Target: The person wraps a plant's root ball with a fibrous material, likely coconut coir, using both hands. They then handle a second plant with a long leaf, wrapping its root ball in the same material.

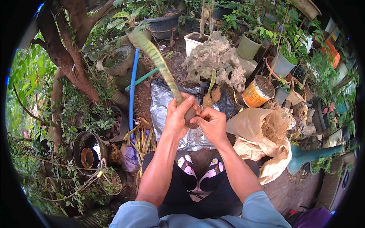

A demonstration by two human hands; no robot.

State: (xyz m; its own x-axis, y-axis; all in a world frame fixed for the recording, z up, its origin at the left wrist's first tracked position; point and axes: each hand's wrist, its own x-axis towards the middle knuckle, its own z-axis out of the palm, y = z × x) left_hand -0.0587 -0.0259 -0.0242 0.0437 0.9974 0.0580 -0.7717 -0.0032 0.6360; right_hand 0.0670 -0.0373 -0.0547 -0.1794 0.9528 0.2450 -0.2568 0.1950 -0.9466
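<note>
My left hand (178,114) is closed around the base of a snake plant leaf (162,67), which points up and to the left. Below the leaf is a dark, rounded root ball (190,117), held between both hands. The fingertips and thumb of my right hand (212,122) pinch at the ball's right side; whether they hold a thin strand there is too small to tell. Beneath my hands a silver plastic sheet (161,98) covers the ground. Two brown fibre-wrapped balls, one left (207,100) and one right (216,94), rest at its far side, with a green leaf (212,81) rising from them.
On the right, a sack (251,149) lies open with coconut fibre (275,125) inside. Behind it an orange bucket (255,92) of soil leans over. A rough rock (212,55) stands beyond the sheet. A blue pipe (133,91) and dry leaves (144,139) lie left.
</note>
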